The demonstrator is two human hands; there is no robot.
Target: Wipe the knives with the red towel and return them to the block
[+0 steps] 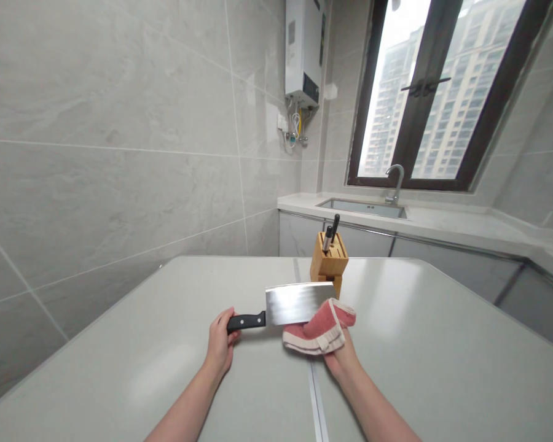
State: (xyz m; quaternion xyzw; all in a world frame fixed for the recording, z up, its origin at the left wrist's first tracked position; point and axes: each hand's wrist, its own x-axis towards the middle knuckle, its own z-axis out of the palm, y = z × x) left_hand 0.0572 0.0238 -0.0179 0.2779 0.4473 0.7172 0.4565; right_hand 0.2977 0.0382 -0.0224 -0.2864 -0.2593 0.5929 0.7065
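My left hand (221, 339) is closed round the black riveted handle of a cleaver (291, 302). Its broad shiny blade points right, raised over the table with one face toward me. In my right hand (343, 357) is a red cloth (317, 331) with a whitish border. The cloth is bunched against the lower right part of the blade and covers most of my right fingers. Just behind the blade's right end stands a wooden knife block (329, 261), with two dark-handled tools upright in its slots.
The pale glossy table (133, 368) has a seam down its middle. Beyond it runs a counter (451, 222) with a sink (364, 207) and a curved faucet (396, 183) under the window. A tiled wall (120, 153) rises at the left, and a white water heater (303, 55) hangs at the corner.
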